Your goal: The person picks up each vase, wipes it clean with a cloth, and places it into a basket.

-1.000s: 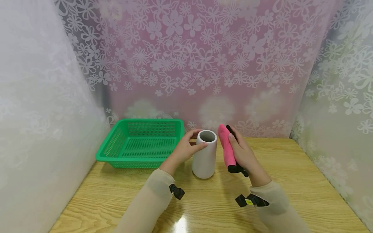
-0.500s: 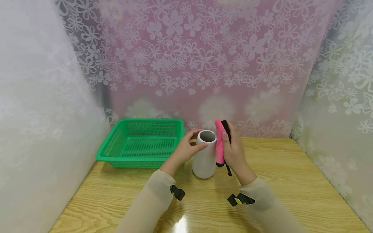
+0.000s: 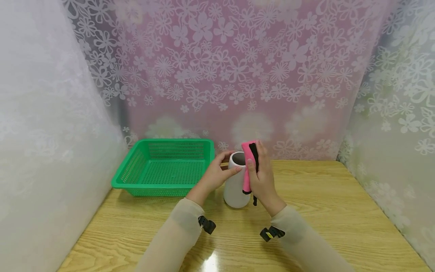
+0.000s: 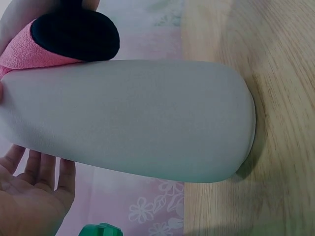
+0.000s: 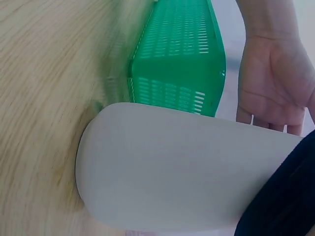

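A white tapered vase [image 3: 235, 190] stands upright on the table, its round mouth facing up. My left hand [image 3: 216, 173] grips it near the top, thumb on the front of the rim and fingers behind. In my right hand [image 3: 266, 184] is a folded pink fuzzy cloth [image 3: 247, 176] with black trim and a dangling black cord; thumb and fingers clasp it against the vase's right side. It overlaps the right part of the mouth in the head view. The left wrist view shows its pink fabric [image 4: 29, 51] and dark end [image 4: 76, 37] along the vase wall.
A green perforated plastic basket [image 3: 159, 186] sits to the left of the vase, close behind the left forearm. The wooden table [image 3: 326, 226] ends at flowered curtains [image 3: 217, 75] at the back and sides.
My right hand has moved left with the pink cloth, from apart from the vase to up against its right side. My left hand and the vase have stayed put.
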Demonstrator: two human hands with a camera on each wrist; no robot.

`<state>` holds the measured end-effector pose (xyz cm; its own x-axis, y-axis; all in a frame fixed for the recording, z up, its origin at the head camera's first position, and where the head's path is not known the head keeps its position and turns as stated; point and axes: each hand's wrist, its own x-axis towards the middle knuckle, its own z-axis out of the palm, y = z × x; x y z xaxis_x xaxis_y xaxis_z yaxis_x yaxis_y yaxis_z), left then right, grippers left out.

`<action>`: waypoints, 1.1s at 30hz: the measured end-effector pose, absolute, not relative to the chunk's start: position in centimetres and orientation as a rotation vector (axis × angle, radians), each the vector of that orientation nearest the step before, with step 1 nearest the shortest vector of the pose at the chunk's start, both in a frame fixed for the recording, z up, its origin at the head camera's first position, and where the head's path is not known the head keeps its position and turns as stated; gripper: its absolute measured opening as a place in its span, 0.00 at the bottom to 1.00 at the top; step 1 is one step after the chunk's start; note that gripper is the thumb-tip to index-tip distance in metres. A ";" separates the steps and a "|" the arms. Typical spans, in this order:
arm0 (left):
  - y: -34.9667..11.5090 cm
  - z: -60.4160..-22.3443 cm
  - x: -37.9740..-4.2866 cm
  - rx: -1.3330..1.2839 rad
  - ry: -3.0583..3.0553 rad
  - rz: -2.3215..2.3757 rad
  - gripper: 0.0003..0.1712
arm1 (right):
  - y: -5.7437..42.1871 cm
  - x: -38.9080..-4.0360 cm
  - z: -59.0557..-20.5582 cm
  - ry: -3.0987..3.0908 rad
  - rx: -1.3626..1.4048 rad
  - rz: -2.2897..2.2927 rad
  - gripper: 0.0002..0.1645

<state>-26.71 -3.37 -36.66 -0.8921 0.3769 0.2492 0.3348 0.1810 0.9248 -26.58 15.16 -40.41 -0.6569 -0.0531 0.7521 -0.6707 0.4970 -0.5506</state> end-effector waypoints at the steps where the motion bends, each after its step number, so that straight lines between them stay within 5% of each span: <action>1: -3.4 -36.6 -26.7 0.717 2.387 1.856 0.37 | 15.1 -26.7 -40.5 -2.057 0.587 1.169 0.36; 28: -3.2 -36.4 -26.4 0.692 2.367 1.881 0.37 | 16.3 -27.1 -41.7 -2.367 0.199 1.649 0.33; 33: -3.0 -38.7 -28.2 0.683 2.373 1.896 0.37 | 16.6 -27.3 -42.6 -2.457 0.156 1.627 0.32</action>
